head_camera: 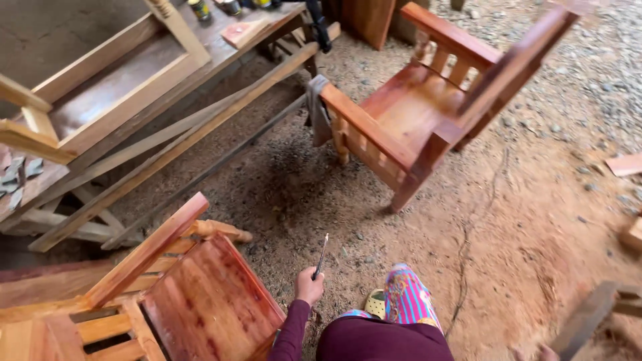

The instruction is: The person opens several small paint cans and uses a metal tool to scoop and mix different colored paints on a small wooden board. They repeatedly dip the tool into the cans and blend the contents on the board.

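Note:
My left hand (309,284) grips a thin brush (322,255) by its handle, with the tip pointing up and away from me. The hand hovers over the dirt floor just right of a glossy reddish wooden chair (207,301) that lies tilted at the lower left. A second wooden chair (414,113) stands tipped on the ground farther off at the upper right, with a grey cloth (317,107) draped over the end of its armrest. My right hand is out of the picture. My patterned trouser leg (409,299) and yellow sandal (376,303) show below.
A workbench (221,57) with a wooden frame (114,80) on it runs along the upper left, with small cans (200,8) at its far end. Long planks (174,144) lean beside it. A thin cable (468,247) crosses the dirt. Wood offcuts (625,164) lie at the right.

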